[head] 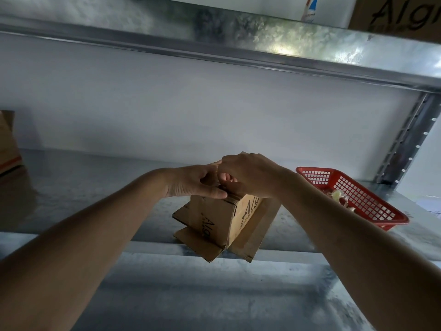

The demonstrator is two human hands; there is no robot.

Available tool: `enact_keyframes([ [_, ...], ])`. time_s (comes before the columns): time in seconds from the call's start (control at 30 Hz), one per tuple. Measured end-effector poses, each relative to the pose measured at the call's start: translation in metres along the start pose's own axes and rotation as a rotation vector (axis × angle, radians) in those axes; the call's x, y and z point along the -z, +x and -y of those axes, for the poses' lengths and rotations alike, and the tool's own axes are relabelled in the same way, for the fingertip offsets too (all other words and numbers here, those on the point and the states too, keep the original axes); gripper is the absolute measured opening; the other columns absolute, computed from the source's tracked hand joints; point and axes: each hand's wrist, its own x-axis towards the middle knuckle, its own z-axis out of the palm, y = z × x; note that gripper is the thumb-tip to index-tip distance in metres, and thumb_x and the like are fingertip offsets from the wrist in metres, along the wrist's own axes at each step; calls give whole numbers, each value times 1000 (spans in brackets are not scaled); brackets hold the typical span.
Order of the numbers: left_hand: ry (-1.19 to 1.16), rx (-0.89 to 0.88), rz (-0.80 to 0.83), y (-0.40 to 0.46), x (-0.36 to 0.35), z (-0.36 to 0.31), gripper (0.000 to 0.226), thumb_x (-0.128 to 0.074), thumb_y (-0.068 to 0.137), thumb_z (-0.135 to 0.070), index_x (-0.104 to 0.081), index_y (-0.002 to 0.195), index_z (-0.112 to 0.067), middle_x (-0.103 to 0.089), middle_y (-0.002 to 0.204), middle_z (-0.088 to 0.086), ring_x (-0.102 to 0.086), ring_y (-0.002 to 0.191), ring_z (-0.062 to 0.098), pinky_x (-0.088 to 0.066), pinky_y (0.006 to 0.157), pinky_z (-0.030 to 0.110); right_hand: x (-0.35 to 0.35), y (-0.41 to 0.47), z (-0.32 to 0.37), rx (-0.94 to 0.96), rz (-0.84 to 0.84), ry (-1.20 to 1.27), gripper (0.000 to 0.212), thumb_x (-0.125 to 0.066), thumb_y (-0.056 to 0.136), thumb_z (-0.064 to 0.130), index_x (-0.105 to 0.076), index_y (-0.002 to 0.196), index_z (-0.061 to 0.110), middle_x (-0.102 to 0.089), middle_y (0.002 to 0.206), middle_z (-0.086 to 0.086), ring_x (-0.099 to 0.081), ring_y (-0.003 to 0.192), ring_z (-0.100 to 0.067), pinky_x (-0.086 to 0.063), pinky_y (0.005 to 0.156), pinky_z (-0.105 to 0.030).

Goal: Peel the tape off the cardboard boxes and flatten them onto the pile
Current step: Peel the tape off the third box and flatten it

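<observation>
At the far left edge of the galvanised metal shelf (71, 187) stands another brown carton (8, 142), only partly in view. Moving right, the left hand (193, 181) grips the top of the small cardboard box (214, 220), thumb laid along its near top edge, probably to steady it. The box stands at the shelf's front lip, its 2 lower flaps splayed open and overhanging the edge, so that end looks already freed. The right hand (248, 175) curls over the top, fingers bent inward as if picking at tape; I cannot tell whether it actually has any tape pinched. Further right a red mesh basket (372, 199) holds crumpled scraps, likely peeled tape, within easy reach. Bare shelf lies open between box and carton.
</observation>
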Motion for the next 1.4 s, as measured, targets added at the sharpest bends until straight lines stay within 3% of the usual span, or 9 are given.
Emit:
enact_keyframes([
  [0.07,-1,-3,5,0,1,0,59,-82,74,-66,-62,126,-44,-62,122,-12,-59,116,4,-48,96,24,-2,-1,-2,-4,-17,51,13,-66,97,31,-64,110,31,-60,98,14,-65,82,-12,-58,70,-37],
  [0.27,15,-35,27,-1,1,-1,62,-82,75,-66,-58,131,-50,-41,158,-5,-48,131,4,-42,110,30,-8,-2,-7,-16,-49,117,11,-68,96,34,-65,107,32,-58,93,18,-62,80,-5,-45,61,-21],
  [0.4,-10,-41,29,-1,0,0,75,-83,72,-68,-55,139,-47,-51,149,-20,-49,133,2,-40,118,37,-11,-1,-8,-39,-63,123,12,-68,96,33,-65,108,33,-59,95,18,-64,84,-7,-47,61,-20],
  [0.53,16,-6,18,0,0,2,87,-82,76,-65,-46,151,-41,-35,164,-8,-38,146,14,-35,122,43,-17,-2,-11,-59,-93,123,11,-68,97,32,-65,107,29,-57,95,16,-61,85,-8,-44,62,-19],
  [0.67,40,48,-13,-2,-2,2,105,-80,77,-67,-28,163,-37,-31,166,-13,-32,150,12,-31,125,44,-26,-4,-18,-106,-133,131,12,-64,100,33,-65,107,24,-56,95,13,-58,87,-10,-36,64,-16],
  [0.83,92,78,-54,-4,-3,5,121,-74,64,-84,-18,164,-44,-27,165,-17,-33,145,9,-32,119,32,-26,-7,-21,-198,-191,305,16,-67,98,20,-75,110,27,-72,106,8,-65,94,-9,-57,81,-35],
  [1.07,243,91,-123,-6,-13,-2,126,-57,60,-100,-13,163,-44,-19,168,-21,-28,141,2,-30,109,28,-31,-12,-23,-291,-386,363,19,-78,88,8,-81,99,24,-75,87,15,-69,82,-4,-60,80,-36],
  [1.3,362,65,-207,-7,-33,-14,121,-46,72,-98,-15,166,-29,-10,172,-15,-19,155,10,-24,122,35,-18,-19,-29,-155,-251,369,33,-75,86,1,-80,105,28,-57,76,45,-64,83,17,-52,81,-6],
  [1.4,342,52,-241,-5,-40,-14,117,-48,76,-92,-13,166,-27,-10,173,-13,-22,155,13,-27,121,35,-17,-24,-29,-128,-232,407,32,-71,90,6,-78,110,31,-57,82,50,-64,90,19,-49,82,-3],
])
